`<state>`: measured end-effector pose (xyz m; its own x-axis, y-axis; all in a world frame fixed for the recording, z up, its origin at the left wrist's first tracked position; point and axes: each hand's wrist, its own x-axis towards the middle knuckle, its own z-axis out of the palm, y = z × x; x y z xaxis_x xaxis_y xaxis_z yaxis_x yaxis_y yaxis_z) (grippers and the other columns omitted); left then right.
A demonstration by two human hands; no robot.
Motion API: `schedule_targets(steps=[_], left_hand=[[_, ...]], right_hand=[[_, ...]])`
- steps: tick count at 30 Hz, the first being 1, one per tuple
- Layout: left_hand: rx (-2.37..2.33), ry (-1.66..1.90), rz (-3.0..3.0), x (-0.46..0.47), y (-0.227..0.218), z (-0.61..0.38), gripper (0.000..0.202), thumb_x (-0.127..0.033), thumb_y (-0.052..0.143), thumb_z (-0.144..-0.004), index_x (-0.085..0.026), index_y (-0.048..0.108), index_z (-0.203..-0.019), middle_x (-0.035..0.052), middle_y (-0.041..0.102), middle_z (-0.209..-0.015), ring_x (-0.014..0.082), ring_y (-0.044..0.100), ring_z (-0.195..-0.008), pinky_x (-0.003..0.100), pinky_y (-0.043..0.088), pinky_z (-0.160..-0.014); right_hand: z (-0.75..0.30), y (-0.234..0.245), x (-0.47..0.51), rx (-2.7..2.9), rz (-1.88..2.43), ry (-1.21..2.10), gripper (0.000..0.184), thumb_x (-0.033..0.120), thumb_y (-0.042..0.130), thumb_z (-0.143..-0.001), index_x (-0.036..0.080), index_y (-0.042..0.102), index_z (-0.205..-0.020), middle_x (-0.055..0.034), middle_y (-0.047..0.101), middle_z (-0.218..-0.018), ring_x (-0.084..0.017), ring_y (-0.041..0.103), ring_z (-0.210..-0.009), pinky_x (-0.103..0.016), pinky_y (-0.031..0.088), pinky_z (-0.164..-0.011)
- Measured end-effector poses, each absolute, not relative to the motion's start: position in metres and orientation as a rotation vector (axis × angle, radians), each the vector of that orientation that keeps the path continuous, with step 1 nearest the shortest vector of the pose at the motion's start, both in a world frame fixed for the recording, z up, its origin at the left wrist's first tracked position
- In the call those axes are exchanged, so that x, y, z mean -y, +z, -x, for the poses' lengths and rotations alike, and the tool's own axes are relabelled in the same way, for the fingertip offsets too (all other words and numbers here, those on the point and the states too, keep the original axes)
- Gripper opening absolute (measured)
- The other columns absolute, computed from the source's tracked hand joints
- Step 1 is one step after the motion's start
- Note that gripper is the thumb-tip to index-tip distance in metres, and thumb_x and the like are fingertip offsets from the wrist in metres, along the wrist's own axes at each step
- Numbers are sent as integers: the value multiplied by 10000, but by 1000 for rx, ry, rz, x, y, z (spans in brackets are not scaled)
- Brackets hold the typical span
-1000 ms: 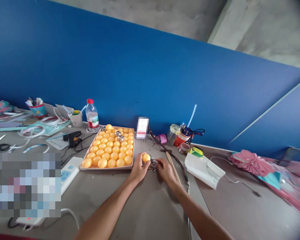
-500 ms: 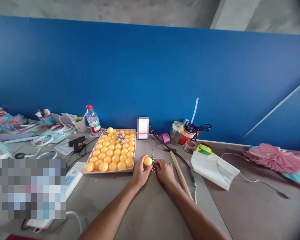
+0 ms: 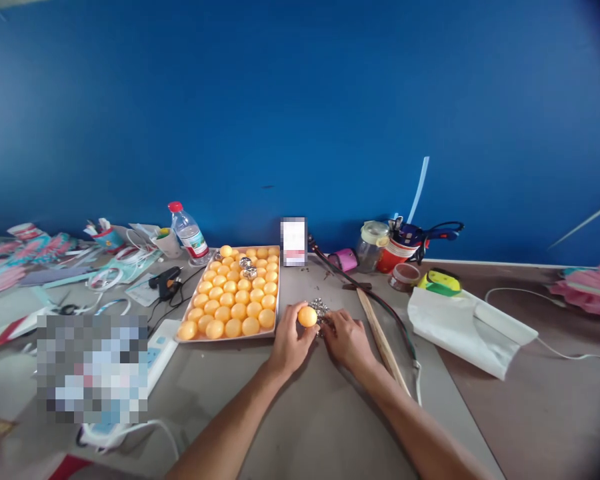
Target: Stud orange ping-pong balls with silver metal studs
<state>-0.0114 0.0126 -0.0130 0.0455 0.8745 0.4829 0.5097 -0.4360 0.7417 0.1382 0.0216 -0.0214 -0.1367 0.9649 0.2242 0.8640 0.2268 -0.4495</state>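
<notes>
My left hand (image 3: 293, 340) grips an orange ping-pong ball (image 3: 307, 316) between thumb and fingers, just above the grey table. Beside it my right hand (image 3: 349, 339) is closed, its curled fingertips at the edge of a small heap of shiny silver bits (image 3: 319, 307). Whatever those fingertips pinch is too small or hidden to make out. Left of my hands lies a shallow box (image 3: 278, 293) filled with rows of orange ping-pong balls (image 3: 238, 311). Two silver-covered balls (image 3: 250, 272) rest on top of them near the back.
A wooden stick (image 3: 384, 340) and a dark cable (image 3: 395, 313) lie right of my right hand. Beyond are white paper (image 3: 465, 327), a jar (image 3: 374, 245) and a red cup (image 3: 396, 255). A bottle (image 3: 189, 233), glue gun (image 3: 167, 283) and power strip (image 3: 163, 350) sit left.
The camera view has tilted down and turned slightly left. My left hand still holds the ball; my right fingers have drawn slightly back, showing more of the silver heap.
</notes>
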Motion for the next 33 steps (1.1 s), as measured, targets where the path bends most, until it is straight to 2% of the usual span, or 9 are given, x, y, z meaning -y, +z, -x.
schedule_targets(steps=[2,11,18,23,26,33], left_hand=[[-1401,1345,-1972,-12,-12,11,355,-223,579,-792,-180,487,-1132,92,562,-1026,213,548,-983,383,449,-893],[-1437,1322,-1986,-8,-8,8,360,-198,602,-765,-184,505,-1112,79,553,-973,202,540,-919,364,464,-842],[-1394,1405,-2016,-9,-9,7,359,-155,578,-778,-178,493,-1125,97,552,-1064,208,523,-1022,385,439,-921],[-1350,1409,-2030,-8,-10,8,428,-167,530,-821,-186,436,-1238,110,557,-1128,208,533,-1051,383,441,-928],[-1306,1364,-2052,-6,-6,9,455,-183,525,-826,-197,424,-1270,107,563,-1103,209,538,-1020,384,450,-905],[-1237,1330,-2014,-4,-4,7,403,-236,555,-816,-188,467,-1206,108,565,-1108,220,534,-1040,399,443,-922]], right_hand=[[-139,-21,-20,2085,1675,281,173,260,505,-849,186,587,-982,-67,619,-936,-197,575,-852,-285,316,-723],[-140,-19,-21,2085,1653,351,94,187,504,-815,184,593,-785,-28,615,-806,-168,575,-782,-272,304,-702],[-139,-21,-22,1922,1600,374,91,134,488,-744,177,568,-741,-34,611,-800,-165,568,-750,-264,334,-695],[-139,-16,-22,1767,1538,565,97,137,467,-713,193,546,-712,3,588,-657,-138,529,-589,-238,352,-595],[-138,-13,-21,1673,1491,694,82,167,476,-712,198,552,-704,15,580,-640,-132,523,-578,-231,365,-579],[-138,-17,-23,1462,1349,934,69,248,536,-716,188,570,-719,10,580,-646,-131,521,-569,-237,402,-551]])
